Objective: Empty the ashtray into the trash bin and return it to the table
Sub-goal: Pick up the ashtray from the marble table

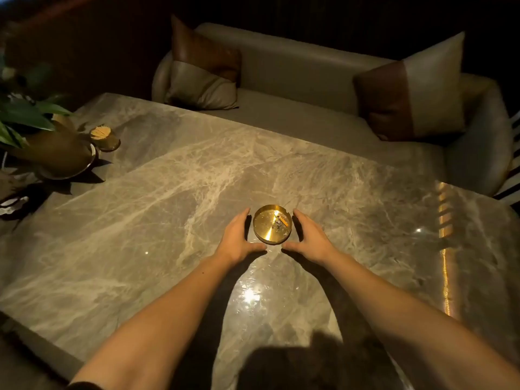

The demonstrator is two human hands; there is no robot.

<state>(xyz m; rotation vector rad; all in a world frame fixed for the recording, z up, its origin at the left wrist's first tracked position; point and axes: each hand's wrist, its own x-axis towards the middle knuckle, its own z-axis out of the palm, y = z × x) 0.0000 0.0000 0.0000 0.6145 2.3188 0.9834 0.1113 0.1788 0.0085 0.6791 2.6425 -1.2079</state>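
Both hands are spread and cupped either side of the brass ashtray (272, 224), which sits flat on the marble surface (168, 198) with a cigarette butt (282, 220) and ash in it. The left hand (237, 237) has its grip open, fingers just beside the rim and thumb curling under the near edge; the right hand (309, 239) mirrors it. Neither clearly presses the metal yet.

To lift well, I'd close both grips on the low wall evenly and keep the dish level, so the ash stays put.

There is plenty of bare surface all round the hands. The toothpick holder (104, 137) and plant pot (60, 159) stand well off to the far left, the sofa (309, 88) beyond. No trash bin is in sight.
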